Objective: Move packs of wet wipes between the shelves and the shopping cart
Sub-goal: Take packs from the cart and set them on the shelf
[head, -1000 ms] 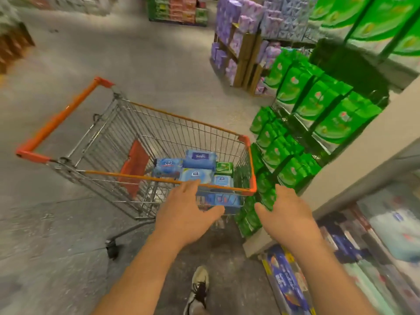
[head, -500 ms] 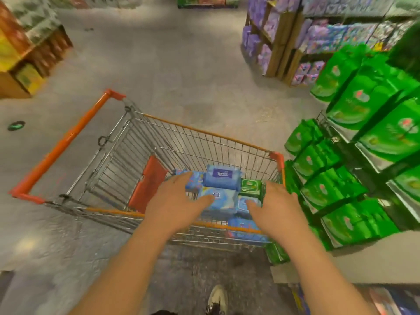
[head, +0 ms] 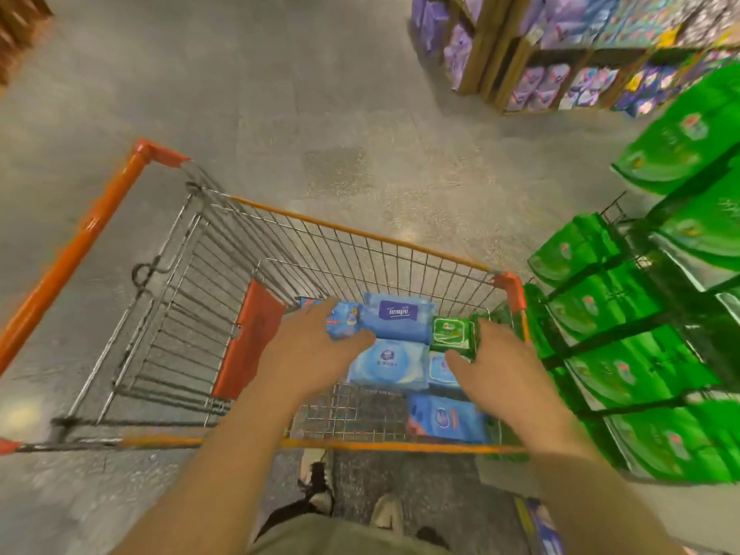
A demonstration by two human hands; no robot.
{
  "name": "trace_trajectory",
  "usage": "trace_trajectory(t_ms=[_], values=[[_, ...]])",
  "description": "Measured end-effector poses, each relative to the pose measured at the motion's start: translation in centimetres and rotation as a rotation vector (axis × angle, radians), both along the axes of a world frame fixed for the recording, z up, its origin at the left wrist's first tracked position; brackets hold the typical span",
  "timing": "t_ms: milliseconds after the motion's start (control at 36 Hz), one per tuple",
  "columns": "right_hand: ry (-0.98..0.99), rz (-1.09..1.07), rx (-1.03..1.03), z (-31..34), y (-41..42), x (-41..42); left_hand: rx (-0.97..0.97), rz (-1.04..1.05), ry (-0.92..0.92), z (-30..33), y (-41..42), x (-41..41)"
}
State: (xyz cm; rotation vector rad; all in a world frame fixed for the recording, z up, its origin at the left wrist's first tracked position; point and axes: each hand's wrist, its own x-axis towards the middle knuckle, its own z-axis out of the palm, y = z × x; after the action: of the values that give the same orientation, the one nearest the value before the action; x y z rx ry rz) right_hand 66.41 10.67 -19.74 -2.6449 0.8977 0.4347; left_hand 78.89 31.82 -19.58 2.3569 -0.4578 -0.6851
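A person leans over an orange-railed wire shopping cart, both arms reaching in. The left hand, fingers straight and relaxed, hangs over a small blue wipes pack at 11 o'clock in the pile, gripping nothing. The right hand, fingers likewise loose, hovers beside a green wipes pack at 1 o'clock. Blue Tempo wipes lie between them, likely gathered near the shelf side for easy reach. Green packs on the shelves fill 3 o'clock.
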Motion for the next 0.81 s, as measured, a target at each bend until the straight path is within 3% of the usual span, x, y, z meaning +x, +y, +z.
trace_trajectory(t_ms=[389, 806], values=[[0.154, -0.181, 0.102, -3.7, 0.2, 6.1, 0.067, -0.079, 0.176, -5.0, -2.1, 9.2], [0.242, -0.368, 0.366, -17.4, -4.0, 8.6, 0.194, 0.048, 0.538, -20.5, -4.7, 10.4]])
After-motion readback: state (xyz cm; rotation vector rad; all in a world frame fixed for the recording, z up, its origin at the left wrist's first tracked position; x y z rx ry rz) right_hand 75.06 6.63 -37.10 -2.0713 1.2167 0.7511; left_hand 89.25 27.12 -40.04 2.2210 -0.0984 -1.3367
